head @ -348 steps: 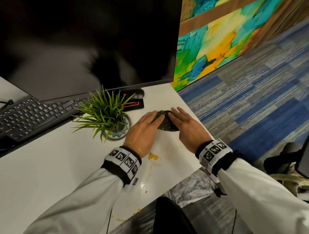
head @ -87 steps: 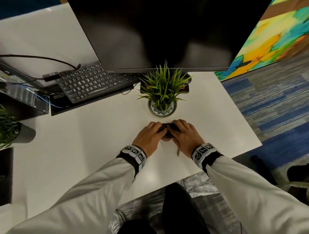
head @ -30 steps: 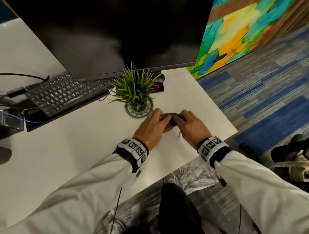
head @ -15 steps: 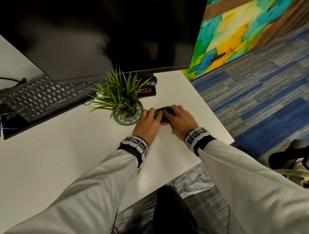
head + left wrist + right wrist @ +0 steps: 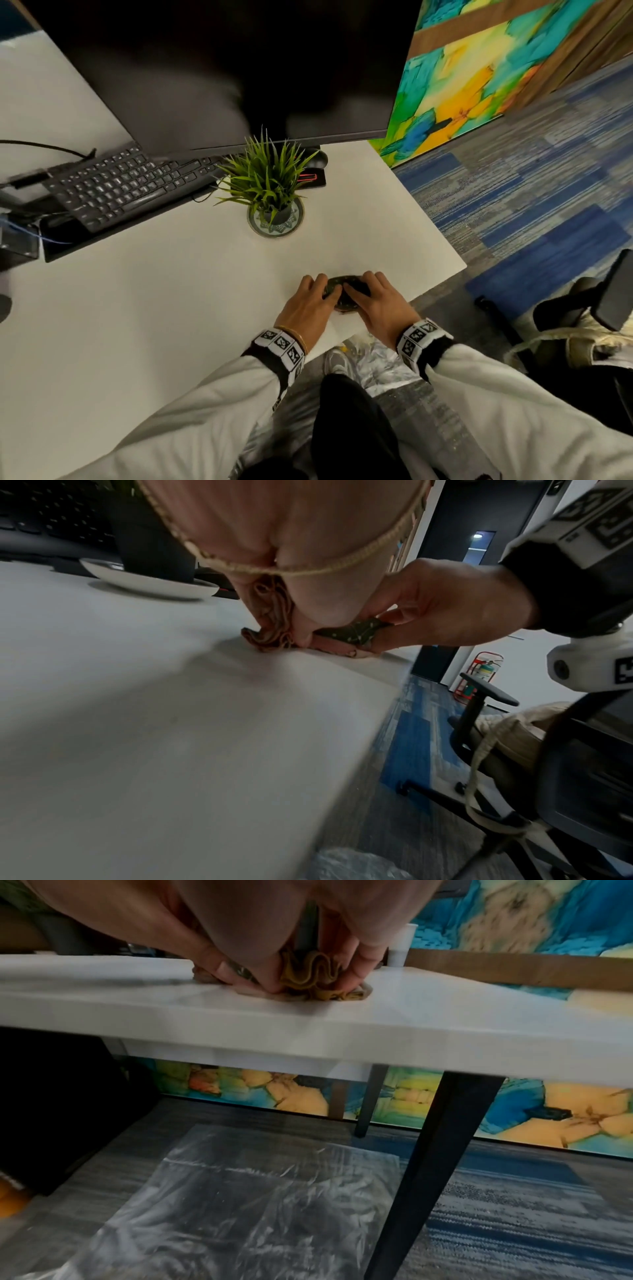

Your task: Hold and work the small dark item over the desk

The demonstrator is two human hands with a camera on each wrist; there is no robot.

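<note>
Cloth [image 5: 343,295], dark green with pale specks and bunched into folds, lies on the white tabletop [image 5: 178,308] near its front edge, low and right of centre in the head view. Left hand [image 5: 310,310] and right hand [image 5: 380,308] press on it side by side, fingers [image 5: 394,639] curled and clamped on the fabric. Potted plant [image 5: 270,185] stands on a saucer higher in the frame, well apart; a keyboard [image 5: 126,185] sits at the upper left beneath the monitor [image 5: 222,68].

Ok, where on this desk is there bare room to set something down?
Bare white desk stretches left of the left hand, below the keyboard. A smaller patch lies between the potted plant and both hands. Around the folded cloth and right hand it is crowded.
</note>
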